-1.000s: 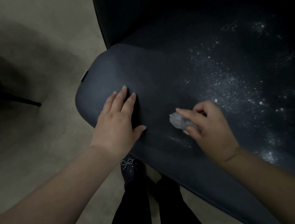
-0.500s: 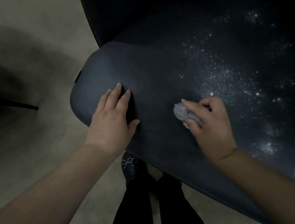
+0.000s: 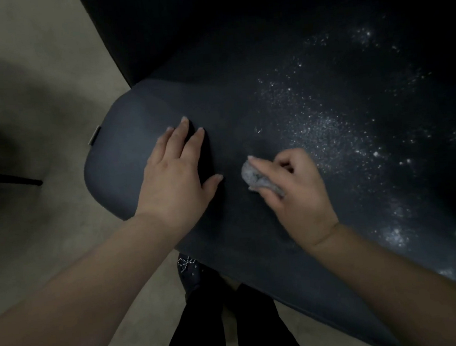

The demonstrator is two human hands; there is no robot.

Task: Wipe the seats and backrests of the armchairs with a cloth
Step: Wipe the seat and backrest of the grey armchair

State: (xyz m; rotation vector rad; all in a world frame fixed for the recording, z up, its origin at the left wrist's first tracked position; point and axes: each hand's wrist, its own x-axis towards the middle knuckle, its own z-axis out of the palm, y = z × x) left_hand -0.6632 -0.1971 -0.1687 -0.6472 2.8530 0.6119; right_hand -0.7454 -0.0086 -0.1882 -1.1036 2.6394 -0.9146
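The right hand (image 3: 296, 191) grips a crumpled grey cloth (image 3: 257, 177) against the dark padded armchair seat (image 3: 243, 110). The left hand (image 3: 177, 177) rests flat, fingers straight. White speckled dust (image 3: 328, 133) lies just beyond the right hand, to its right.

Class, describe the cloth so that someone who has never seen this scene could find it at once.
Start at the dark armchair seat that fills most of the view. Near its front edge, the right hand pinches a small crumpled grey cloth against the seat. It is the only pale wad there; the white specks beyond it are loose and scattered.
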